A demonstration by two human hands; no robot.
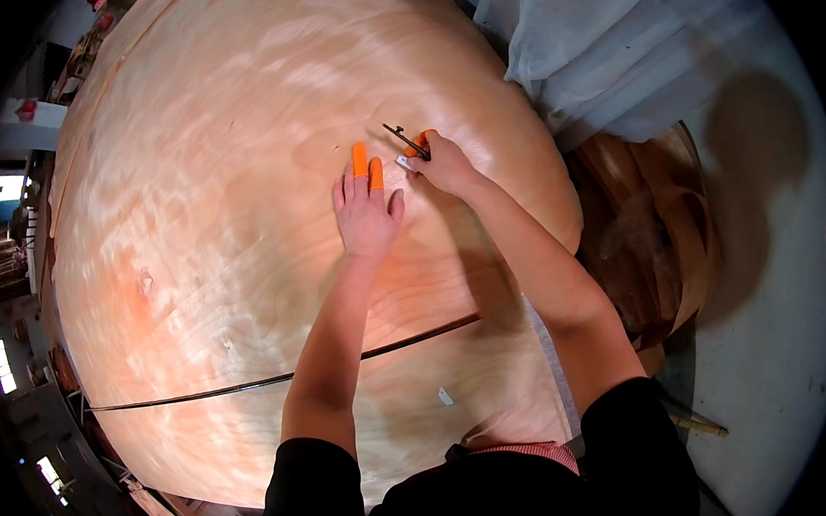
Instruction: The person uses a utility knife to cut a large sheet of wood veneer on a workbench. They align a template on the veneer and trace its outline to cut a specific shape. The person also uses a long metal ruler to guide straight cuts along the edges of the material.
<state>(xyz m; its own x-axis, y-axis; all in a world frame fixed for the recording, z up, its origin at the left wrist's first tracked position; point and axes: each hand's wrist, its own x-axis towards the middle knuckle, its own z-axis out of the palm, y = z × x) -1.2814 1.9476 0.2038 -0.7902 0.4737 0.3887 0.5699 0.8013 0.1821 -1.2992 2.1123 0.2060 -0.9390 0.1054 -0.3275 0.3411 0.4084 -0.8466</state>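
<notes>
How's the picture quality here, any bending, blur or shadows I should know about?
Head view: strong fisheye bending, so the wood veneer sheet looks domed; black corners; sheet's left side smeared with blur; left hand and right hand fairly sharp; soft shadow on the floor at right.

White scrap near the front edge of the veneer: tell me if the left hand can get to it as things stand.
Probably yes. The left hand lies flat and empty on the veneer, and bare wood lies between it and the scrap, which sits close to the body.

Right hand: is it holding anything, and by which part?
The right hand grips a small dark cutting tool by its handle end; the blade end points away over the wood veneer sheet.
</notes>
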